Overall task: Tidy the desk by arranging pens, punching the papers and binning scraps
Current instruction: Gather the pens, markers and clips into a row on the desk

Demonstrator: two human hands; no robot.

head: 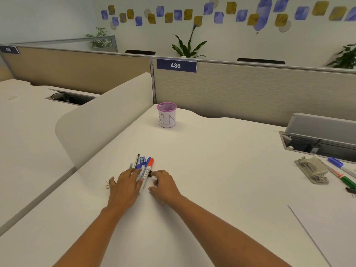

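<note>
A small cluster of pens and markers (146, 169) lies side by side on the white desk, with a red-capped marker (150, 165) on its right and a blue sharpener (142, 160) at its far end. My left hand (125, 186) lies flat over the near ends of the pens, fingers straight. My right hand (164, 185) sits just right of the cluster, its fingertips pinching a small dark clip beside the red-capped marker. A pink mesh cup labelled BIN (167, 115) stands at the back. A grey hole punch (312, 169) lies at the right, with white paper (331, 234) near the front right.
More markers, blue (340, 165) and green (344, 180), lie right of the punch, with a dark binder clip (351, 190) below them. A thin wire scrap (108, 185) lies left of my left hand. A white divider panel (100, 116) bounds the desk's left side; an open cable tray (317, 145) sits far right.
</note>
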